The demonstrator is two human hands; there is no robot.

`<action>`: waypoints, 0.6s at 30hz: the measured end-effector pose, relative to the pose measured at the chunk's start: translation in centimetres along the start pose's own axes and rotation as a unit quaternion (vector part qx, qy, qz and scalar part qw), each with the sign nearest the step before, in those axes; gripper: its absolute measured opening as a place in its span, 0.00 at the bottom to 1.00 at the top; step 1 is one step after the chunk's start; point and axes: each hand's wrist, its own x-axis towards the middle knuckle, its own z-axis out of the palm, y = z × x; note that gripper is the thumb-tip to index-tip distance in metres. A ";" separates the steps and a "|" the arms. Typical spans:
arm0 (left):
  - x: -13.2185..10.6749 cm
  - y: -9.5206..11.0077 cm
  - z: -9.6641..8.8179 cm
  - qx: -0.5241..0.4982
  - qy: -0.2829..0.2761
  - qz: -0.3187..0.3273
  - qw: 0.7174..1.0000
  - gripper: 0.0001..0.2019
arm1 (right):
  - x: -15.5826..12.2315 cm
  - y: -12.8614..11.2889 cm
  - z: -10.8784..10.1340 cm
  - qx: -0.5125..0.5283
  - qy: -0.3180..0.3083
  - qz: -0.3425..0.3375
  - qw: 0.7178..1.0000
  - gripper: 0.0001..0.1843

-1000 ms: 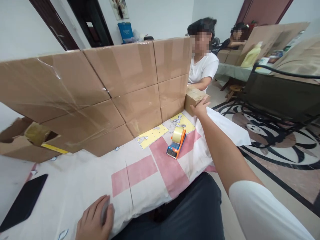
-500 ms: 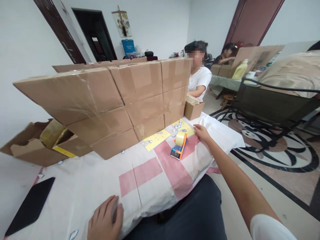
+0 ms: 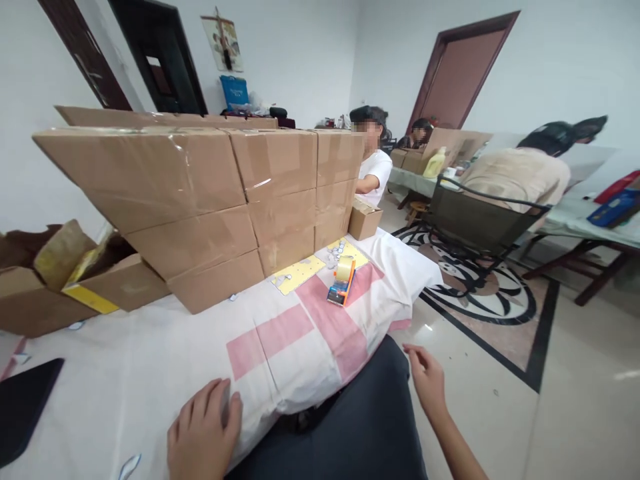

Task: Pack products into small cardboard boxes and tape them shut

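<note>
My left hand lies on the cloth-covered table near its front edge, fingers loosely spread and nothing in them. Off the table's edge, my right hand hangs in the air beside my knee, empty with its fingers apart. A tape dispenser with an orange and blue frame and a roll of clear tape sits on the pink and white cloth. Behind it rises a wall of taped cardboard boxes. Beyond their right end stands a small carton.
Open cartons stand at the left. A black tablet-like slab lies at the table's left front. Across the table sits a person in a white shirt. A dark folding chair with another person stands at the right.
My right hand has drawn back from beside the tape dispenser, down and off the table's edge. The view has turned to the right. My left hand stays on the cloth.
</note>
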 end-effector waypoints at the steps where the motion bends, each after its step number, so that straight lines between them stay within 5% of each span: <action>1: 0.0 0.0 0.1 0.001 0.002 0.000 1.000 0.17 | -1.0 -1.1 0.5 -0.004 -0.004 -0.028 1.000 0.10; 5: -0.2 -0.1 0.2 -0.006 0.012 -0.014 1.000 0.15 | -3.4 -7.7 5.3 0.037 -0.061 -0.202 0.977 0.08; 9: 0.1 -0.3 -0.3 -0.044 -0.015 -0.020 0.999 0.13 | -4.9 -15.6 12.5 0.138 -0.207 -0.306 0.919 0.09; 13: 0.6 0.1 -1.4 -0.090 -0.042 -0.049 0.994 0.12 | -7.6 -22.3 19.6 0.189 -0.338 -0.331 0.860 0.10; 18: 0.6 -0.3 -1.7 -0.201 -0.052 -0.108 0.972 0.16 | -10.4 -27.5 26.9 0.225 -0.435 -0.297 0.820 0.10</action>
